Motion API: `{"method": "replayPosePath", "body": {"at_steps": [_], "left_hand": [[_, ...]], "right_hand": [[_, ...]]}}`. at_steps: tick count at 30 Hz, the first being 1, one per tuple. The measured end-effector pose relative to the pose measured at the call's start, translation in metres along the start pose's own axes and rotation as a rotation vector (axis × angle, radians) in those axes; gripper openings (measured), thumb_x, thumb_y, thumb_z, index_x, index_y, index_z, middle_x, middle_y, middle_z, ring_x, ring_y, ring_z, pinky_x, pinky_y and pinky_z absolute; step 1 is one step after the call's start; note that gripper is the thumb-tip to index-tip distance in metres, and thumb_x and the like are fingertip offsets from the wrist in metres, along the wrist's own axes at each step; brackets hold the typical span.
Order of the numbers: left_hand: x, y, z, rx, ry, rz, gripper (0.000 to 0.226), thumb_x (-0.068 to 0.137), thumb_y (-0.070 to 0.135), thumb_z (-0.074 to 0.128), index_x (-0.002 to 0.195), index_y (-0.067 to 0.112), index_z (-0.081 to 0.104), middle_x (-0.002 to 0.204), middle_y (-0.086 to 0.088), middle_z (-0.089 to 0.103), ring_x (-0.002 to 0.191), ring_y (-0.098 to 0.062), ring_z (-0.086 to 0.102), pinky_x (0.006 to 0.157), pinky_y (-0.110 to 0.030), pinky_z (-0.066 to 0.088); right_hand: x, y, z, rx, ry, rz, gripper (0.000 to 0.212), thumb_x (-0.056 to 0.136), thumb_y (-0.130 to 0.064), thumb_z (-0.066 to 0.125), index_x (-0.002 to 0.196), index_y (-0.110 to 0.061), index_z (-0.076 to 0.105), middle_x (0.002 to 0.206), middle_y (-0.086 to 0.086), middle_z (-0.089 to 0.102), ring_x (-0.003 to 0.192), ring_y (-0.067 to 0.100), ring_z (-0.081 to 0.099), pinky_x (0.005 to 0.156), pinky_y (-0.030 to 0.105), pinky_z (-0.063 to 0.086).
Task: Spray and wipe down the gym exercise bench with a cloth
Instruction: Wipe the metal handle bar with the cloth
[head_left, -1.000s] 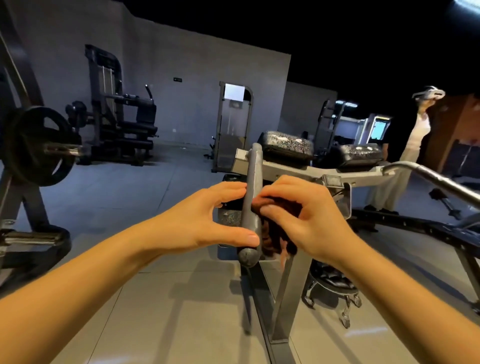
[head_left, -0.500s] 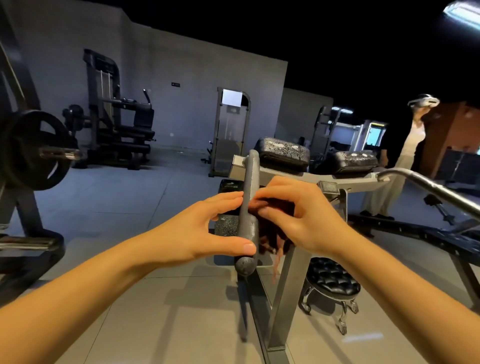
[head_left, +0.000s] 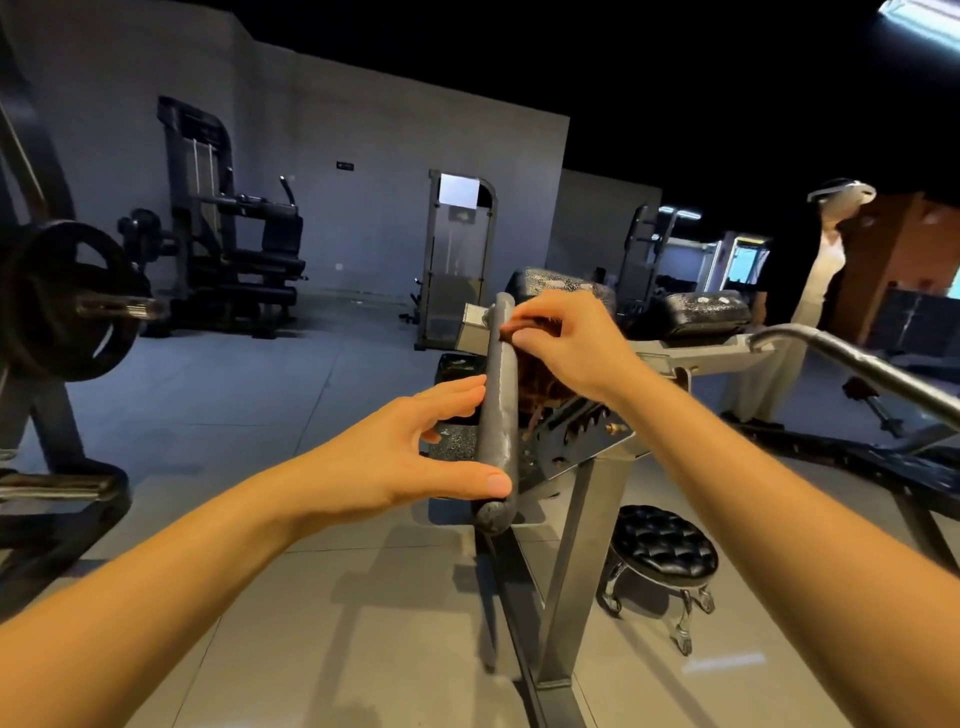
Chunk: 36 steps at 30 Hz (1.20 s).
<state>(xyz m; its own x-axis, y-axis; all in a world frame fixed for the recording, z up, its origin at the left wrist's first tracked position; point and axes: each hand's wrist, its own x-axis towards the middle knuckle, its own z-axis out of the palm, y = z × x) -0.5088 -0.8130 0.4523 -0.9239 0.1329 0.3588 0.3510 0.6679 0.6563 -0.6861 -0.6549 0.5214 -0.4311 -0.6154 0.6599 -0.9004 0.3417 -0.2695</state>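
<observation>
Since half a second ago the right hand (head_left: 571, 348) has slid up the grey padded bar (head_left: 498, 426), from about its middle to near its far end, taking the cloth (head_left: 537, 382) with it. The left hand (head_left: 405, 457) stays at the near end and has barely moved. The view has tipped, so more of the bench frame shows below.

Right hand: fingers curled, pinching the dark brown cloth against the upper right side of the bar. The rest of the cloth hangs bunched under the palm.

Left hand: spread wide and holding nothing. Its fingers are straight with the tips against the bar's left side, and the thumb is stretched out, touching the bar just above its rounded near end.

The bar is dull grey, slightly shiny in patches, and runs away from the camera at a slight tilt. It sits on the bench (head_left: 584, 545), a grey steel frame with a slanted upright and a notched adjuster plate right of the bar. Two black speckled pads (head_left: 706, 312) sit on the frame beyond the hands.

Further out are a black tufted stool (head_left: 667, 545) on the tiled floor (head_left: 311, 623) beside the upright and a curved metal tube (head_left: 857, 364) at right. A weight plate (head_left: 67, 301) is on a rack far left, and a person (head_left: 826, 260) in white stands at the back right.
</observation>
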Motion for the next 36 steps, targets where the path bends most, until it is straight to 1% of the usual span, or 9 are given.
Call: {"method": "replayPosePath", "body": {"at_steps": [5, 7, 11, 14, 18, 22, 26, 30, 36], "left_hand": [[-0.002, 0.002, 0.001, -0.045, -0.033, 0.022, 0.075, 0.082, 0.051, 0.077, 0.146, 0.062, 0.039, 0.151, 0.042, 0.035, 0.133, 0.019, 0.036, 0.110, -0.025, 0.035], [-0.001, 0.002, 0.000, -0.032, -0.038, 0.016, 0.077, 0.081, 0.055, 0.077, 0.146, 0.061, 0.037, 0.151, 0.043, 0.034, 0.133, 0.019, 0.036, 0.109, -0.024, 0.035], [0.000, 0.001, -0.002, 0.015, -0.047, -0.008, 0.090, 0.075, 0.068, 0.074, 0.153, 0.054, 0.032, 0.157, 0.035, 0.032, 0.143, 0.009, 0.033, 0.122, -0.041, 0.030], [-0.001, 0.004, -0.003, 0.024, -0.049, 0.023, 0.085, 0.078, 0.064, 0.073, 0.152, 0.056, 0.032, 0.156, 0.037, 0.032, 0.142, 0.010, 0.033, 0.119, -0.035, 0.032], [0.000, 0.001, -0.002, 0.041, -0.055, 0.020, 0.088, 0.078, 0.064, 0.071, 0.154, 0.052, 0.031, 0.158, 0.035, 0.030, 0.143, 0.006, 0.035, 0.117, -0.035, 0.034], [-0.001, 0.001, 0.000, 0.051, -0.051, 0.027, 0.081, 0.081, 0.058, 0.073, 0.152, 0.055, 0.033, 0.155, 0.037, 0.035, 0.141, 0.009, 0.036, 0.113, -0.029, 0.036], [-0.001, 0.002, -0.003, 0.073, -0.044, -0.043, 0.094, 0.074, 0.068, 0.071, 0.156, 0.051, 0.028, 0.157, 0.034, 0.034, 0.141, 0.008, 0.036, 0.118, -0.032, 0.035], [-0.001, 0.008, -0.003, 0.063, -0.081, -0.010, 0.084, 0.084, 0.052, 0.073, 0.156, 0.048, 0.030, 0.157, 0.035, 0.032, 0.143, 0.007, 0.035, 0.115, -0.033, 0.034], [-0.002, 0.010, -0.004, 0.071, -0.074, -0.052, 0.087, 0.078, 0.060, 0.069, 0.154, 0.052, 0.028, 0.153, 0.038, 0.036, 0.140, 0.011, 0.035, 0.110, -0.025, 0.035]], "right_hand": [[-0.098, -0.046, -0.025, 0.170, -0.154, -0.183, 0.017, 0.094, -0.009, 0.070, 0.107, -0.017, 0.079, 0.099, -0.008, 0.068, 0.097, 0.012, 0.066, 0.086, 0.022, 0.052], [-0.090, -0.038, -0.019, 0.137, -0.088, -0.174, 0.016, 0.094, -0.011, 0.071, 0.108, -0.017, 0.078, 0.099, -0.008, 0.069, 0.097, 0.011, 0.066, 0.087, 0.025, 0.053], [-0.044, -0.014, 0.006, 0.077, 0.142, -0.013, 0.015, 0.095, -0.015, 0.070, 0.107, -0.017, 0.078, 0.100, -0.003, 0.071, 0.096, 0.011, 0.064, 0.092, 0.042, 0.053], [-0.072, -0.031, 0.014, 0.160, 0.208, -0.010, 0.014, 0.093, -0.009, 0.070, 0.103, -0.014, 0.079, 0.095, -0.002, 0.070, 0.092, 0.011, 0.065, 0.087, 0.036, 0.053], [-0.139, -0.060, 0.000, 0.225, 0.126, -0.169, 0.015, 0.093, -0.005, 0.070, 0.104, -0.010, 0.078, 0.096, 0.000, 0.068, 0.094, 0.015, 0.065, 0.084, 0.022, 0.050], [-0.109, -0.047, -0.002, 0.171, 0.092, -0.193, 0.013, 0.093, -0.011, 0.069, 0.103, -0.012, 0.078, 0.095, -0.002, 0.065, 0.091, 0.012, 0.063, 0.083, 0.029, 0.051], [-0.083, -0.042, -0.001, 0.117, 0.055, -0.126, 0.014, 0.096, -0.014, 0.068, 0.107, -0.016, 0.076, 0.097, -0.006, 0.062, 0.092, 0.010, 0.059, 0.084, 0.039, 0.052], [-0.128, -0.064, -0.010, 0.154, -0.045, -0.329, 0.013, 0.096, -0.017, 0.065, 0.102, -0.016, 0.077, 0.097, -0.008, 0.061, 0.092, 0.009, 0.059, 0.083, 0.024, 0.049], [-0.069, -0.022, 0.009, 0.129, 0.160, -0.108, 0.015, 0.095, -0.016, 0.070, 0.108, -0.015, 0.077, 0.099, -0.011, 0.061, 0.093, 0.008, 0.058, 0.091, 0.038, 0.051]]}}
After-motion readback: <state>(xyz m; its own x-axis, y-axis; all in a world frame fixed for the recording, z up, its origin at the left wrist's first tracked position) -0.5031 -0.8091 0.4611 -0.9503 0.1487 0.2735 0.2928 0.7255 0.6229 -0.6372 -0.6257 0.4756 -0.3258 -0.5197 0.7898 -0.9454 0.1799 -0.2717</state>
